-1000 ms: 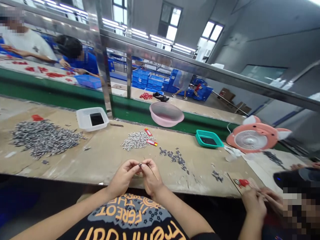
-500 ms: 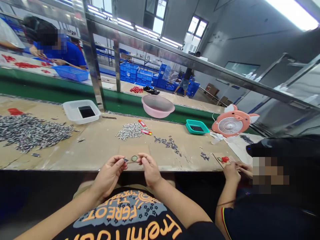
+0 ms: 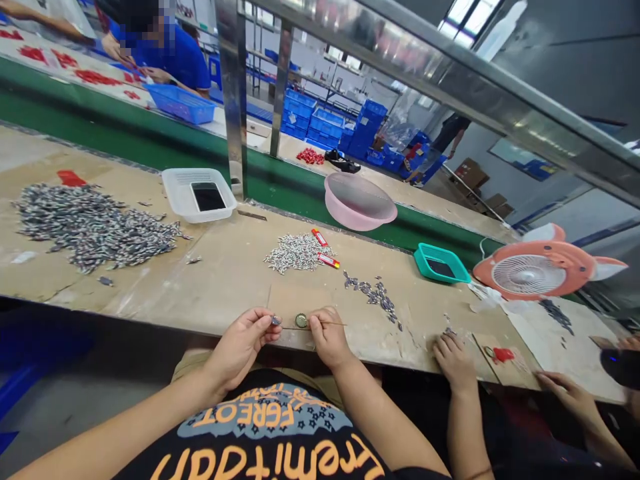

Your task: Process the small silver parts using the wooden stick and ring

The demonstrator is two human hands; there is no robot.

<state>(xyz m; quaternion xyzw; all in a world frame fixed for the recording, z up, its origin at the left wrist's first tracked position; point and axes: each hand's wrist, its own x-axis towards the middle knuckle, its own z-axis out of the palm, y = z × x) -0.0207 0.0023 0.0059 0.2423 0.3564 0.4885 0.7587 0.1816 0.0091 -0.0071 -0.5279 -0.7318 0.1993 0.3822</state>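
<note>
My left hand [image 3: 245, 343] pinches a small grey metal part [image 3: 275, 321] between thumb and fingers at the near edge of the workbench [image 3: 225, 280]. My right hand [image 3: 327, 339] is closed on a thin stick [image 3: 333, 324] that points across toward the left hand. A small round ring-like piece [image 3: 301, 321] lies on the bench between the two hands. A small heap of silvery parts [image 3: 296, 252] lies further back, with two red-orange tubes [image 3: 324, 250] beside it.
A large heap of grey parts [image 3: 90, 227] covers the left of the bench. A white tray [image 3: 199, 195], a pink bowl [image 3: 359, 201], a teal tray [image 3: 440, 263] and a pink fan [image 3: 540, 270] stand at the back. A neighbour's hands [image 3: 455, 360] rest at my right.
The view has swung and tilted down a little. My hands, joined together a second ago, have drawn apart, and the round piece now lies between them.
</note>
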